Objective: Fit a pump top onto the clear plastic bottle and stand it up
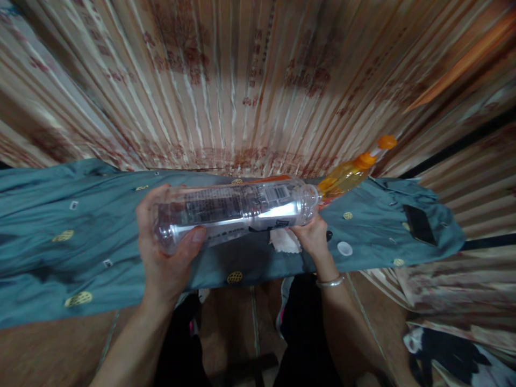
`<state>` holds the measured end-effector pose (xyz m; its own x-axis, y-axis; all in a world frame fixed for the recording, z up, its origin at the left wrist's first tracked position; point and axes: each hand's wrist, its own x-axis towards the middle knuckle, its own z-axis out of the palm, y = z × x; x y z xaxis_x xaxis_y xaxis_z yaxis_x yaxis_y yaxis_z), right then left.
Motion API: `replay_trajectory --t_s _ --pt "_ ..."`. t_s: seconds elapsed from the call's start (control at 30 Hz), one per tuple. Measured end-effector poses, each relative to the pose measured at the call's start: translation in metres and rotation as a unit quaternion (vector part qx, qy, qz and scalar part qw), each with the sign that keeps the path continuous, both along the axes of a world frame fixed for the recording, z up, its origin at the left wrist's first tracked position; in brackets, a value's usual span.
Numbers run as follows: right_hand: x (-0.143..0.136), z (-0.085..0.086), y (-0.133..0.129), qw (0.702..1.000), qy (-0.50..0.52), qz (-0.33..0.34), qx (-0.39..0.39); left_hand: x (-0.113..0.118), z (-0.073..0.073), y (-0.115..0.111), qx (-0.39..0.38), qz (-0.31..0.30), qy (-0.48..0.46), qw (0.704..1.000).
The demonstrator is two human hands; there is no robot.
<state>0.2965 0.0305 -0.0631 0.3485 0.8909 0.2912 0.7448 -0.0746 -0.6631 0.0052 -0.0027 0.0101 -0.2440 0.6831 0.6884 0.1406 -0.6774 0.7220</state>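
Observation:
A large clear plastic bottle [242, 209] with a printed label lies nearly level in the air above the teal cloth. My left hand [165, 247] is wrapped round its base end, thumb along the near side. Close under the neck end is my right hand [312, 234], fingers closed and mostly hidden behind the bottle; what they grip cannot be made out. Beyond the bottle's mouth, a yellow-orange transparent bottle [344, 174] with an orange top points up to the right. A white crumpled piece [285, 240] sits beside my right hand.
The teal patterned cloth [108, 226] covers a long narrow surface. On it rest a white round cap [344, 248] and a dark phone-like object [420, 224] at the right. A pleated curtain [242, 91] hangs along the far edge. Dark clothing [451, 349] lies at lower right.

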Motion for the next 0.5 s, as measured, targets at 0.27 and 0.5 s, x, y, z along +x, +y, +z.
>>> replay_trajectory --t_s 0.27,0.5 --pt "0.0004 -0.0007 0.0001 1.0 -0.001 0.002 -0.003 -0.0022 -0.0015 -0.0006 -0.002 0.009 0.008 1.0" --pt "-0.0008 0.0015 -0.001 1.0 -0.001 0.006 0.001 -0.0006 -0.0014 -0.0006 -0.009 0.008 0.005 1.0"
